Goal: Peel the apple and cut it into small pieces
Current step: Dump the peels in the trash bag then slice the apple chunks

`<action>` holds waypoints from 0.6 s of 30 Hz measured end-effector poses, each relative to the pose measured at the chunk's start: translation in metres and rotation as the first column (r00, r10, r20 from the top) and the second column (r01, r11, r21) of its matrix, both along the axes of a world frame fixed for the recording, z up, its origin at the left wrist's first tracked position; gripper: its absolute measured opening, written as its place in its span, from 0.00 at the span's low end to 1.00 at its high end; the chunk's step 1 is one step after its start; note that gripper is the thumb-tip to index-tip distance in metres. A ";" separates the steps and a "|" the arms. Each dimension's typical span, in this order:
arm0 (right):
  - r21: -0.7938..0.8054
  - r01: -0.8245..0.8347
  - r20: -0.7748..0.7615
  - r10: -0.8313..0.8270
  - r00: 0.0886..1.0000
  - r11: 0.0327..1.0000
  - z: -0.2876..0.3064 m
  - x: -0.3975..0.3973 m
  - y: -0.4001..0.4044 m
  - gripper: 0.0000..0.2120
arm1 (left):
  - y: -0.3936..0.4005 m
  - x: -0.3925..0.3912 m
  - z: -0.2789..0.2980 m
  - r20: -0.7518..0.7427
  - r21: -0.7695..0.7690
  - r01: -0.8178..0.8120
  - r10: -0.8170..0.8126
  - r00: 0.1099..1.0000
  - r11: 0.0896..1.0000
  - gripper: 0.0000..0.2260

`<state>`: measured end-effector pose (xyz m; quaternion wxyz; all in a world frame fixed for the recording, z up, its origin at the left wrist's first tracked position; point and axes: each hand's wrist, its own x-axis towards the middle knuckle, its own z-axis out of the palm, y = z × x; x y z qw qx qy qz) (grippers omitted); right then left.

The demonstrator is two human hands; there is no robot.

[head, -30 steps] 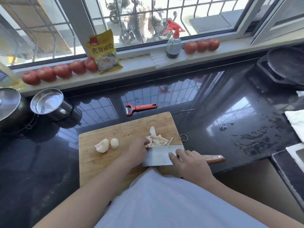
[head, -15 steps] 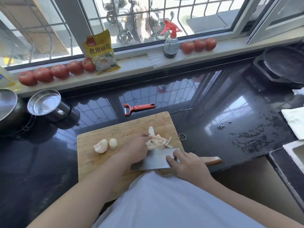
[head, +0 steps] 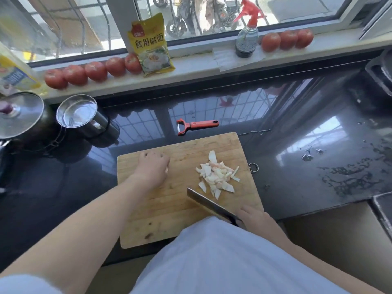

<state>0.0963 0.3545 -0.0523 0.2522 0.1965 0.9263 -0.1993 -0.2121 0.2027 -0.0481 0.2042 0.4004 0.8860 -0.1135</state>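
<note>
Left hand (head: 153, 166): lying knuckles-up over the far left part of the cutting board (head: 169, 211), fingers curling down over something pale that is barely peeking out at the thumb side; whether it is gripping that piece cannot be told. Right hand (head: 253, 215): sitting at the board's near right corner, fingers wrapping the handle end of the cleaver (head: 209, 203), whose blade is tilting up off the wood and pointing left and away from the body. Apple pieces (head: 217, 176): lying in a loose heap of thin pale slices on the right half of the board, just beyond the blade tip and apart from it. Peeler (head: 196, 125): red-handled, resting on the dark countertop (head: 297, 166) just past the board's far edge. Metal pots (head: 76, 115): standing at the counter's left. Tomatoes (head: 95, 71), yellow packet (head: 150, 45) and spray bottle (head: 247, 37): lining the windowsill behind.
</note>
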 end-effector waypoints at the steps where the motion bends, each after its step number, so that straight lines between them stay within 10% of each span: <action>1: -0.006 0.051 -0.014 -0.051 0.999 0.999 0.002 -0.002 -0.002 0.09 | 0.000 0.000 -0.003 0.002 -0.002 0.005 -0.005 1.000 1.000 0.11; 10: -0.019 0.334 -0.212 -0.331 0.920 0.942 0.021 -0.027 -0.001 0.06 | -0.020 0.065 -0.020 0.255 0.313 0.139 -0.224 0.941 0.940 0.16; 18: -0.012 0.274 -0.355 -0.260 0.898 0.962 0.026 -0.036 -0.015 0.12 | -0.055 0.122 -0.049 0.409 0.523 -0.484 0.291 0.865 0.701 0.15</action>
